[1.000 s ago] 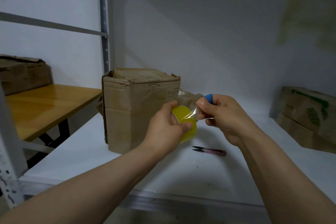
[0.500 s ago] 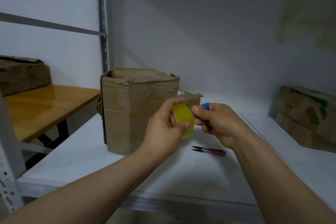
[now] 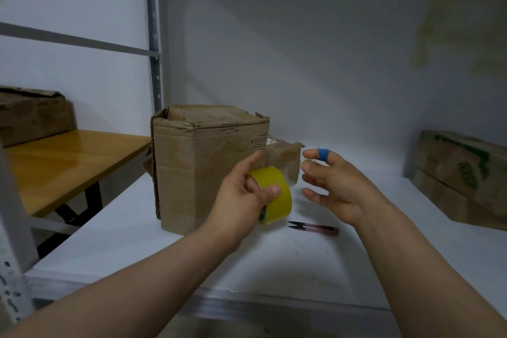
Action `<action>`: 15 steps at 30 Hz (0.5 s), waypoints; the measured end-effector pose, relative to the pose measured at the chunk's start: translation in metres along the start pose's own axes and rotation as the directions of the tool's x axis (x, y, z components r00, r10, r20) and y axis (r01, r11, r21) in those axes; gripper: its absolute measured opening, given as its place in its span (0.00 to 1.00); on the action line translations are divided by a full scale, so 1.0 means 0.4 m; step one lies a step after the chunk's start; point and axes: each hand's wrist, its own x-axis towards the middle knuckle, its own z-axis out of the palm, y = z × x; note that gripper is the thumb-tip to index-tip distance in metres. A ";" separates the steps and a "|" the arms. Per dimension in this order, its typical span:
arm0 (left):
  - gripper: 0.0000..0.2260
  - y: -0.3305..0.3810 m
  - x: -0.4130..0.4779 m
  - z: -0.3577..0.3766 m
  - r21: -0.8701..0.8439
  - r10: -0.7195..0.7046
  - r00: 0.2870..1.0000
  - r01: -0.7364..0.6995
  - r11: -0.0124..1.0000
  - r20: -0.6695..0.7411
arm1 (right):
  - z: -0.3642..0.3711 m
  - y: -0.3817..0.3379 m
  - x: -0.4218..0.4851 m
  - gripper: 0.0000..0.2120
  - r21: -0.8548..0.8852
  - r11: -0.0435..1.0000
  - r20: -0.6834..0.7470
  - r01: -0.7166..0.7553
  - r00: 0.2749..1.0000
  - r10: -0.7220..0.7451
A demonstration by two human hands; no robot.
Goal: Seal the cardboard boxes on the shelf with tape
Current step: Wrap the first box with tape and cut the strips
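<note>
Yellow tape roll (image 3: 275, 196) is sitting in the left grip (image 3: 241, 200), raised above the white shelf (image 3: 164, 241) and just in front of the tall cardboard box (image 3: 208, 167). The thumb is pressing on the roll's glossy outer band while a finger is hooking into the core, so this grip is clamping the roll firmly. The right grip (image 3: 338, 186) is hovering just beside the roll, not touching it. Its fingers are spread and relaxed, it is holding nothing, and a blue band (image 3: 323, 154) is circling one finger.

The roll is probably light and stiff, with a slick face. Holding it through the core looks safest, leaving the other hand free to pick at the loose end, which is not showing clearly. The box looks worn and torn along its top edges, so it is likely to give under hard pressing.

Both bare forearms are reaching forward from the lower edge. Pink thread snips (image 3: 315, 228) are lying on the shelf below the right grip, and a smaller box (image 3: 282, 156) is standing behind the roll.
</note>
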 end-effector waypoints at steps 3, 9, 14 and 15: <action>0.32 -0.012 -0.003 0.003 -0.039 -0.048 0.999 0.048 0.998 -0.007 | 0.015 0.008 -0.009 0.23 -0.019 0.999 0.086 -0.026 0.996 0.028; 0.35 -0.014 0.000 0.008 0.020 -0.087 0.995 0.086 0.996 0.044 | 0.044 0.030 -0.013 0.48 -0.116 0.993 0.149 -0.035 0.987 0.052; 0.31 0.058 0.004 -0.002 0.639 -0.109 0.976 -0.039 0.768 0.190 | 0.015 0.028 0.012 0.48 -0.572 0.812 0.025 0.114 0.992 -0.122; 0.25 0.080 -0.001 -0.006 0.724 -0.013 0.974 -0.159 0.671 0.225 | 0.003 0.034 0.026 0.46 -0.707 0.697 0.009 0.123 0.986 -0.164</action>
